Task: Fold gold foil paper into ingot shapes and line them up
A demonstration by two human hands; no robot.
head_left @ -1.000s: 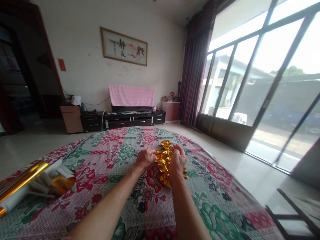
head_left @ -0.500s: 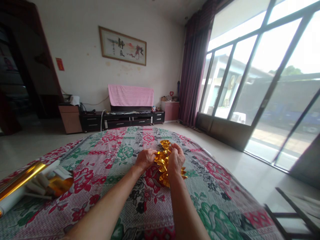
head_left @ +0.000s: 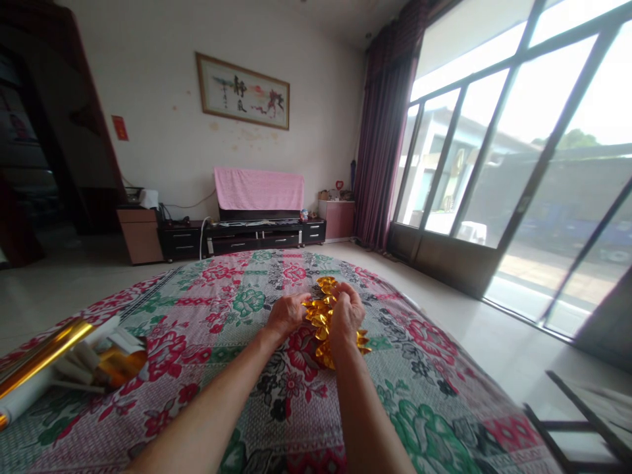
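Observation:
Several shiny gold foil pieces [head_left: 323,318] with pointed, petal-like edges form a cluster on the flowered tablecloth [head_left: 247,299]. My left hand [head_left: 287,315] is closed at the cluster's left side, its thumb and finger pinching a gold foil edge. My right hand [head_left: 348,309] is closed over the right side, fingertips together at the upper foil pieces. It hides part of the cluster, and what lies between its fingertips is too small to make out. Gold points stick out to the right of my right wrist.
At the left edge of the table lie a gold foil roll [head_left: 47,352], white tubes or strips [head_left: 79,362] and crumpled gold foil [head_left: 121,365]. A dark-framed stool or chair [head_left: 567,421] stands at the lower right, beyond the table edge.
Both hands stay in nearly the same place. The fingertips of my right hand have shifted slightly left over the upper foil, and the left hand's fingers have moved slightly left.

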